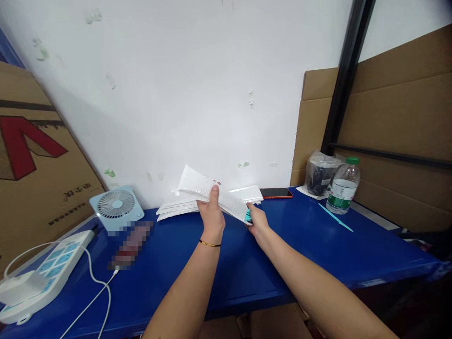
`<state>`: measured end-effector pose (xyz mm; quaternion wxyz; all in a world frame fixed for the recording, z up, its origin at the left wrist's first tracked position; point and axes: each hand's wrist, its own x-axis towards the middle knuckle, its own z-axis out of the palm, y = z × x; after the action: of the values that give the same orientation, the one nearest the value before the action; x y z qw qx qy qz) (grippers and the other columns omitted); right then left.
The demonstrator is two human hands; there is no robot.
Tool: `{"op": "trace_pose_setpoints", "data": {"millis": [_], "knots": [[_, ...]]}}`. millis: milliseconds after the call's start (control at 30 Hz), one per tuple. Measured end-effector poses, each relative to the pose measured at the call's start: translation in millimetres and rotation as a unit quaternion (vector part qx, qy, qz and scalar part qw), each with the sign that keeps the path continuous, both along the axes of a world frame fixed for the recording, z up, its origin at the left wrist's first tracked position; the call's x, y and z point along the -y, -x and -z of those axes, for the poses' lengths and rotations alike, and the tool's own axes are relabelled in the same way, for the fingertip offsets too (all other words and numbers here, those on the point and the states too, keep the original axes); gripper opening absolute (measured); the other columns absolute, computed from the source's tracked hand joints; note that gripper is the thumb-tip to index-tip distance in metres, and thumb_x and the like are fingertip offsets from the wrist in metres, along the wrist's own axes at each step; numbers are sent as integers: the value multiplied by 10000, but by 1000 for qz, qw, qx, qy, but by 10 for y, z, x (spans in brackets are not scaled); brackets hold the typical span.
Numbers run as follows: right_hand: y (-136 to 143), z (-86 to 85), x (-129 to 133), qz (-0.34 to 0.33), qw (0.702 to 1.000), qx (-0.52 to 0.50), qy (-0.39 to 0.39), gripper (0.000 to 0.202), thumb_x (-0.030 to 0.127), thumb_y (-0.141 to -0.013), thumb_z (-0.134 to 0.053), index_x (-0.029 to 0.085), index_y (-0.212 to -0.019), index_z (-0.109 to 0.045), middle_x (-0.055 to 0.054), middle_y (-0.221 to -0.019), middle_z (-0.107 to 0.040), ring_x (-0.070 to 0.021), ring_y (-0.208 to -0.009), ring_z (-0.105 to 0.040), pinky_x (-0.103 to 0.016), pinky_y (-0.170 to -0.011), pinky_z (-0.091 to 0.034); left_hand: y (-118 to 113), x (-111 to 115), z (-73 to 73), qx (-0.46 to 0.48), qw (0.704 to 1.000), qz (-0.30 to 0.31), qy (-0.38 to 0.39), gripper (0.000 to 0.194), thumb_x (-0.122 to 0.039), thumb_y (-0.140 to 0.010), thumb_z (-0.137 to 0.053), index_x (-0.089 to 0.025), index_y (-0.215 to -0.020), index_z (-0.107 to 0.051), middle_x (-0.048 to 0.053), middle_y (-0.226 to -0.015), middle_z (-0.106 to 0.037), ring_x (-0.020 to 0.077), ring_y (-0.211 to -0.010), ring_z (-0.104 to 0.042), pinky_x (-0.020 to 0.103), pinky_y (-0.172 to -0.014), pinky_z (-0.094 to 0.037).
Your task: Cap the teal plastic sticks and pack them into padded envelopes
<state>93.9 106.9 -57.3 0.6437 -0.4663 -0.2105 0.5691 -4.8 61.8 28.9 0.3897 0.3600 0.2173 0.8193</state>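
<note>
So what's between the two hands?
The head view shows a white packet between the left hand and right hand, something turquoise showing at its right end.

A blue table (245, 273) carries envelopes (174, 207) — fan (118, 207) and bottle (342, 190) too.

red angular mark (14, 148) on carton (45, 181), its lettering (76, 189) illegible, bottle label (342, 189) unreadable

Fan (118, 203): pale blue, on blue desk (254, 278). Power strip (58, 268): white, front-left of fan. Cable (107, 284): white, in front of fan. Carton (42, 188): red-printed, left of fan. Phone (276, 193): orange-edged, well right of fan. Bottle (342, 193): green-capped, farther right of fan.
</note>
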Motion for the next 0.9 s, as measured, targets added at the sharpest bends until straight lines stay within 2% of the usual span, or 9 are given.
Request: {"op": "trace_pose_setpoints", "data": {"millis": [133, 267, 367, 467, 633, 733, 800, 867, 900], "knots": [[-165, 67, -111, 59, 993, 104, 1, 169, 314, -735, -548, 187, -639, -490, 46, -414, -474, -115, -347, -467, -203, -295, -297, 109, -56, 46, 46, 997, -60, 8, 356, -341, -762, -624, -237, -1092, -543, 35, -1120, -605, 185, -1083, -551, 333, -948, -440], [-394, 151, -198, 99, 967, 234, 11, 185, 326, -744, -499, 187, -622, -513, 28, -403, -484, -148, -397, -494, -225, -340, -311, 265, -95, -29, 44, 994, -91, -26, 351, -346, -777, -595, -276, -1114, -529, 3, -1167, -579, 166, -1113, -529, 320, -980, -416], [-628, 172, -248, 127, 927, 353, -1, 257, 371, -748, -485, 180, -589, -549, -21, -483, -558, -183, -537, -548, -238, -438, -355, 432, -112, -126, 48, 994, -95, -37, 351, -341, -768, -591, -275, -1106, -525, -1, -1111, -599, 163, -1056, -563, 330, -949, -440], [-808, 184, -270, 133, 876, 463, -23, 352, 418, -764, -464, 188, -508, -538, -55, -547, -584, -215, -645, -554, -262, -552, -366, 620, -118, -201, 79, 994, -71, -17, 326, -352, -746, -595, -239, -1048, -546, 6, -1014, -622, 161, -965, -600, 326, -907, -465], [-810, 272, -254, 99, 803, 585, -57, 389, 435, -818, -404, 198, -541, -539, -63, -635, -584, -210, -700, -532, -277, -661, -355, 867, -60, -216, 64, 997, -31, -6, 270, -406, -742, -557, -206, -921, -584, 12, -897, -634, 163, -901, -612, 307, -875, -469], [-734, 328, -256, 61, 764, 637, -74, 357, 432, -802, -459, 193, -552, -546, -69, -722, -584, -213, -785, -513, -286, -724, -348, 900, 21, -146, -84, 995, -50, -4, 331, -351, -654, -664, -183, -931, -597, 39, -909, -638, 193, -919, -596, 316, -869, -455], [-704, 346, -263, 40, 744, 663, -74, 364, 445, -798, -474, 188, -552, -549, -75, -745, -575, -227, -833, -492, -310, -754, -340, 873, 70, -49, -247, 968, -42, 14, 448, -308, -546, -746, -180, -952, -608, 62, -943, -637, 235, -956, -577, 349, -898, -427], [-697, 346, -268, 26, 729, 681, -69, 379, 467, -805, -464, 185, -574, -567, -83, -772, -568, -245, -874, -469, -337, -770, -333, 834, 106, 101, -425, 904, -19, 44, 575, -321, -471, -780, -206, -1009, -613, 83, -1022, -617, 285, -1025, -538, 401, -958, -366], [-703, 341, -268, 17, 723, 687, -68, 386, 478, -808, -458, 185, -589, -579, -87, -786, -566, -252, -887, -461, -345, -769, -333, 818, 123, 196, -517, 854, -5, 64, 642, -359, -458, -781, -226, -1060, -603, 95, -1077, -595, 309, -1071, -506, 429, -986, -326]]}}
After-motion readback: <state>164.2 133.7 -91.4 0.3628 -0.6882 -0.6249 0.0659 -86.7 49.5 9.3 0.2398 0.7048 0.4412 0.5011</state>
